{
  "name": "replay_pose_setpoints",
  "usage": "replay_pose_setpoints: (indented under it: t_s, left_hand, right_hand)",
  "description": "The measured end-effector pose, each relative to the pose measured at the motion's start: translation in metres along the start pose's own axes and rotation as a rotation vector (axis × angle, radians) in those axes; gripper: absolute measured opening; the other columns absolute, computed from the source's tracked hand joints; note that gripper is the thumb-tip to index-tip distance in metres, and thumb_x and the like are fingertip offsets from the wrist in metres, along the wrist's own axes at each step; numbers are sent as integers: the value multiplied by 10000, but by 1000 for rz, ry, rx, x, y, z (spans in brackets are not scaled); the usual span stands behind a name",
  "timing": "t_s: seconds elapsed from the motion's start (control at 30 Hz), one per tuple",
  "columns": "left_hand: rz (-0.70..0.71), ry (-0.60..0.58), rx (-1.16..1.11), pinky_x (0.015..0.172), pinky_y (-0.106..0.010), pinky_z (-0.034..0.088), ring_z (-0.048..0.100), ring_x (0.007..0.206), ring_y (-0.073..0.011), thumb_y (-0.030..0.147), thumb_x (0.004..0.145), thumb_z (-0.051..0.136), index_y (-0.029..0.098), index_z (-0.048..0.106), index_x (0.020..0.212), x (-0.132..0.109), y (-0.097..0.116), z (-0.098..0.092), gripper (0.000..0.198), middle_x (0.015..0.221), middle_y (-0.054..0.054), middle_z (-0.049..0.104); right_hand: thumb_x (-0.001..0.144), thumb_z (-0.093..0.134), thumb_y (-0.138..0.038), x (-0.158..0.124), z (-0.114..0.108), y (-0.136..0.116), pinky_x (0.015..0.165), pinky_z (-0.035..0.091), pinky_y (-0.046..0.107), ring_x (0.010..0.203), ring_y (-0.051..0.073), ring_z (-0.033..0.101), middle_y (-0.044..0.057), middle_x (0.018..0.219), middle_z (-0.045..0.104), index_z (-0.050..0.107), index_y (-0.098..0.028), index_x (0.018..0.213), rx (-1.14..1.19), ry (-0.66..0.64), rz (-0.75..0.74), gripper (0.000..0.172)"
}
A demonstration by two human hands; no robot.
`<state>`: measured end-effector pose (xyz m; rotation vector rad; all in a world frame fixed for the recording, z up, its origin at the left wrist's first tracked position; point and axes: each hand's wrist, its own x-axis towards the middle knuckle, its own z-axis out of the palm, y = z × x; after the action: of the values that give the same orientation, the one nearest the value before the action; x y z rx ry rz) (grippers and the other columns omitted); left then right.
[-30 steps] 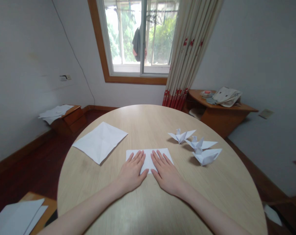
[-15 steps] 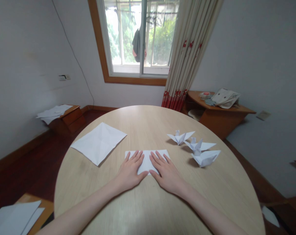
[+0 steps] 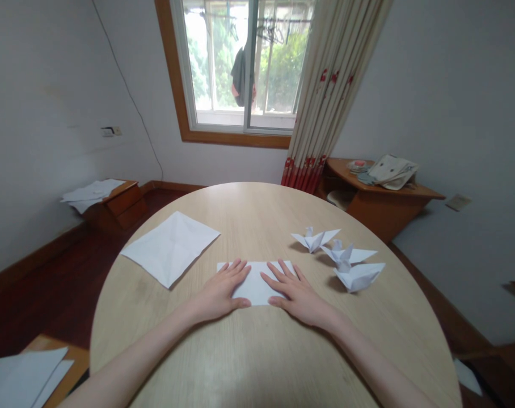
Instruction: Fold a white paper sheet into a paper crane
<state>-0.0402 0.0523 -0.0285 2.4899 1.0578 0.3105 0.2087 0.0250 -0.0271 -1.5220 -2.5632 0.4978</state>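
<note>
A folded white paper rectangle (image 3: 256, 284) lies flat on the round light-wood table (image 3: 257, 362), near its front. My left hand (image 3: 220, 292) rests on the paper's left end, and my right hand (image 3: 295, 296) rests on its right end, both flat with fingers apart. An unfolded square white sheet with crease lines (image 3: 171, 248) lies to the left of my left hand. Right of my right hand stand several white origami cranes (image 3: 315, 239), the closest one (image 3: 359, 276) a short way off.
A wooden side table (image 3: 380, 195) holding a cloth bag stands beyond the table's right side. Loose papers lie on a low wooden cabinet (image 3: 121, 204) at the far left and on a wooden surface (image 3: 25, 368) at the lower left. Dark wooden flooring surrounds the table.
My hands have slid apart toward the paper's two ends, showing more of its middle. The view has shifted slightly, and the paper and cranes have not visibly moved on the table.
</note>
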Motion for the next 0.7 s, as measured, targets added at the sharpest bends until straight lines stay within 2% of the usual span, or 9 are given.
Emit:
replay_pose_setpoints:
  t_s: [0.13,0.33,0.53,0.7]
  left_hand:
    - [63,-35,-68,1151,-510,200,181,1438,-263,361,857,674,211,306,1483,-3,-9,-6,741,1539,-151,245]
    - [142,-55,-142,1135,-565,186,111,1446,-281,360,825,712,298,306,1477,-5,-24,-11,770,1554,-119,206]
    - [89,-80,-78,1151,-551,137,75,1447,-302,452,775,741,213,237,1506,-7,-33,-18,920,1553,-171,198]
    - [63,-56,-87,1149,-518,201,184,1433,-318,503,729,764,192,216,1512,-12,-40,-22,1006,1541,-198,236]
  right_hand:
    - [923,546,-462,-2,-2,6,1123,85,644,1445,324,11,29,1574,162,325,-403,1448,24,-27,44,572]
    - [891,551,-555,-4,-5,13,1110,109,664,1440,351,7,35,1575,165,346,-401,1439,53,-14,52,605]
    - [869,570,-574,-7,-7,26,1125,79,633,1424,351,-70,92,1579,63,298,-327,1475,52,-39,98,709]
    - [833,617,-568,-10,-6,40,1137,103,606,1431,344,-48,98,1582,95,264,-291,1494,34,17,100,799]
